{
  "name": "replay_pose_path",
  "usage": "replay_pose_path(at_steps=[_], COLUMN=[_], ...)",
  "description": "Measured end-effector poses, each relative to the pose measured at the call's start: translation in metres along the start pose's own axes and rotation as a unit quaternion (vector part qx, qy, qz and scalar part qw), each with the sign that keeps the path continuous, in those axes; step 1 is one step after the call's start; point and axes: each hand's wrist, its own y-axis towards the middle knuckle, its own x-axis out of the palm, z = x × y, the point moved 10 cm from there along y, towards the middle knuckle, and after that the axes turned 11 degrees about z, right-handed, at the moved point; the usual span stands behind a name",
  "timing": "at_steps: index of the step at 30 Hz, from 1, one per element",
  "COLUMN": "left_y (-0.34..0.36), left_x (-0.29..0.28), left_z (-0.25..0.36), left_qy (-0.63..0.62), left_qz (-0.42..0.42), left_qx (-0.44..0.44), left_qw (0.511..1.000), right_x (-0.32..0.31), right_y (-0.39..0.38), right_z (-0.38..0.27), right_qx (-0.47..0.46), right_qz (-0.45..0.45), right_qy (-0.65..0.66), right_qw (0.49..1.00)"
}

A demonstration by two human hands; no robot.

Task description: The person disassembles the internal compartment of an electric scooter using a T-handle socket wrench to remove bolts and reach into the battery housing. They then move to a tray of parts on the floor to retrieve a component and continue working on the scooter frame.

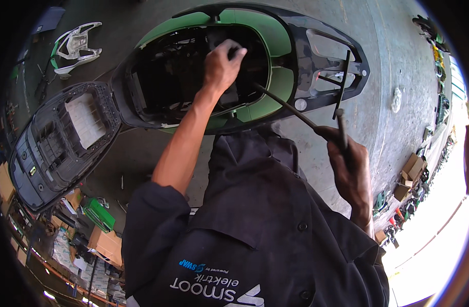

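My left hand is down inside the open bay of the green scooter, fingers curled shut around some small dark part I cannot make out against the black interior. My right hand is closed on the T-wrench: the fist wraps the crossbar near its lower end, while the long shaft runs up and left until its tip meets the bay's rim, just beside my left wrist. The seat is flipped open to the left, underside up, well clear of both hands. To do this well, I would judge that the tip has to sit square on its fastener before I put any turn into it; the shaft lies at a shallow slant now, and a slanted socket tends to slip and round a head. I would keep the left hand steadying the part it holds without letting those fingers stray under the shaft. The crossbar's upper end reaches across the grab rail, so I would turn slowly and watch that it does not catch there. The loose white panel on the floor is well apart.
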Motion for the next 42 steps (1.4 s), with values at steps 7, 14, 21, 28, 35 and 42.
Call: replay_pose_path(at_steps=[7, 14, 21, 28, 35, 42], left_y=[-0.093, -0.102, -0.097, -0.097, -0.086, -0.089], left_x=[0.01, 0.003, 0.032, 0.041, 0.044, 0.05], left_z=[-0.056, -0.051, -0.053, -0.056, -0.052, -0.056], left_qy=[-0.225, 0.017, 0.115, 0.212, 0.346, 0.421], left_qz=[-0.055, -0.057, -0.093, -0.163, -0.109, -0.141], left_qx=[-0.354, -0.274, -0.243, -0.336, -0.275, -0.31], left_qw=[0.906, 0.96, 0.959, 0.903, 0.89, 0.84], right_x=[-0.028, -0.051, -0.085, -0.094, -0.139, -0.182], right_y=[-0.008, -0.008, -0.006, 0.004, 0.024, 0.047], right_z=[0.004, 0.023, 0.05, 0.085, 0.113, 0.158], right_qx=[-0.002, -0.009, 0.009, -0.008, -0.111, -0.117], right_qz=[-0.008, 0.042, 0.133, 0.153, 0.195, 0.218], right_qy=[0.013, 0.057, 0.119, 0.188, 0.29, 0.299], right_qw=[1.0, 0.997, 0.984, 0.97, 0.93, 0.922])
